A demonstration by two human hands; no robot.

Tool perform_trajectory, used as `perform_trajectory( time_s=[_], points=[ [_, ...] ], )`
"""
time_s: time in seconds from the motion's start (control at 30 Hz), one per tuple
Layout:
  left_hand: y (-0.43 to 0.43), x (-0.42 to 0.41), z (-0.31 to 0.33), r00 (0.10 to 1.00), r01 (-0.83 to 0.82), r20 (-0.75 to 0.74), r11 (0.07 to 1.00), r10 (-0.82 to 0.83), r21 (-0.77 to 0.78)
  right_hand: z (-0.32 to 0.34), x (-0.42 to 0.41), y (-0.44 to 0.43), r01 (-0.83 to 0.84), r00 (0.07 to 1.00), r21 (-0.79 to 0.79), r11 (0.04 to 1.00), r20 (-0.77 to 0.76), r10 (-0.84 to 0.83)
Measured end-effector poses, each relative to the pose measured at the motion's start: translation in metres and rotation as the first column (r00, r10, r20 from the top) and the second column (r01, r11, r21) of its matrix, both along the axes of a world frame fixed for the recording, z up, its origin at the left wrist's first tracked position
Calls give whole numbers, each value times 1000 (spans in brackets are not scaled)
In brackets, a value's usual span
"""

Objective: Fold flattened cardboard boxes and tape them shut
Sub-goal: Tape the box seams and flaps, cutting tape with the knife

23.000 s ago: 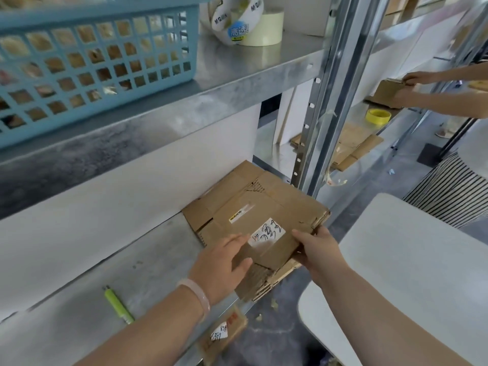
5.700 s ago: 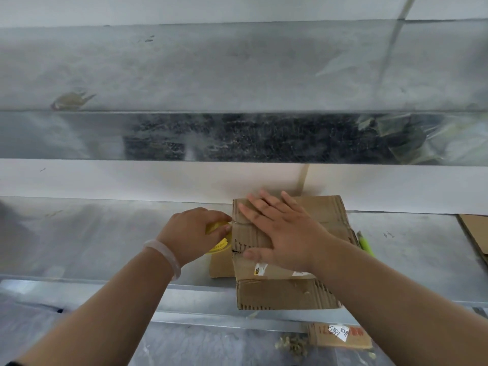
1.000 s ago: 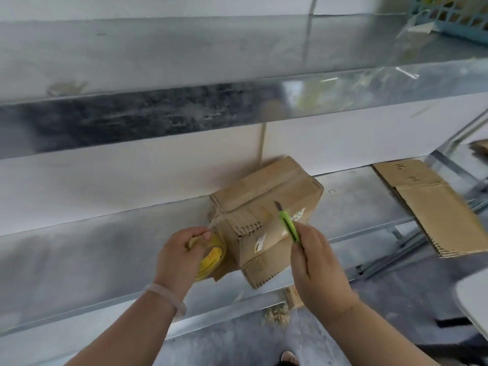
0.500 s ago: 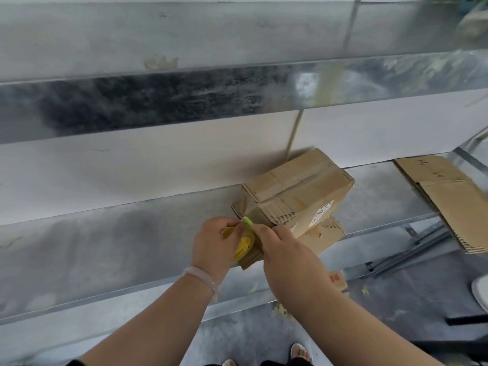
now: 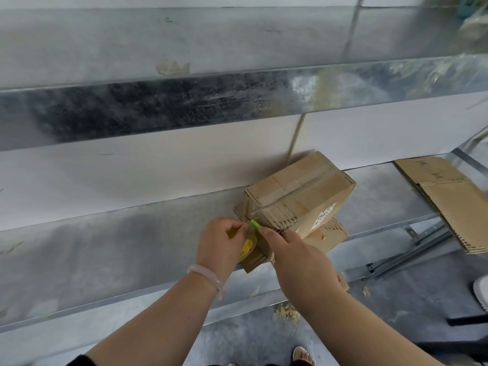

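1. Folded cardboard box [image 5: 298,199] sat centre-right of frame on the metal shelf [image 5: 118,247], tilted, its long axis running lower left to upper right, resting on another cardboard piece.
2. Left hand [image 5: 220,241] was closed round a yellow tape roll [image 5: 249,247], pressed at the box's lower-left corner.
3. Right hand [image 5: 293,249] pinched a green cutter [image 5: 254,224] w/ its tip just above the roll, at the same corner.
4. Both hands sat below-left of the box; the tape strip betw. roll & box looked due for cutting. Right hand nearer the cut.
5. Flattened boxes [image 5: 443,199] lay far right, well apart.
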State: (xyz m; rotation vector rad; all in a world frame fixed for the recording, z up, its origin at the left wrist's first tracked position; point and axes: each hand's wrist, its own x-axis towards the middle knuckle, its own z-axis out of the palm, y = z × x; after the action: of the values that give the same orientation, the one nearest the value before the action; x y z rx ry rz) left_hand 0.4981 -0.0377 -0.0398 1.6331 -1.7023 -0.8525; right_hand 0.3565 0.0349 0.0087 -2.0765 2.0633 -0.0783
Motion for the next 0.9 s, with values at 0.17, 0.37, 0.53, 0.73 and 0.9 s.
perform_trajectory(
  time_s=[0.17, 0.37, 0.53, 0.73, 0.9],
  points=[
    [-2, -1, 2, 999, 39, 8, 999, -39, -1, 0, 3, -3, -3, 1000, -10, 1000, -14, 3],
    [2, 2, 5, 1000, 14, 2, 1000, -14, 4, -3, -1, 1, -19, 1000, -10, 1000, 9, 19],
    [-1, -2, 9, 1000, 5, 10, 1000, -5, -7, -3, -4, -3, -20, 1000, -34, 999, 7, 20],
    [1, 0, 13, 999, -43, -24, 999, 43, 7, -5, -9, 4, -32, 999, -49, 998, 28, 34],
    [3, -1, 7, 999, 8, 51, 999, -6, -32, -5, -8, 4, -15, 999, -46, 999, 41, 17]
  ],
)
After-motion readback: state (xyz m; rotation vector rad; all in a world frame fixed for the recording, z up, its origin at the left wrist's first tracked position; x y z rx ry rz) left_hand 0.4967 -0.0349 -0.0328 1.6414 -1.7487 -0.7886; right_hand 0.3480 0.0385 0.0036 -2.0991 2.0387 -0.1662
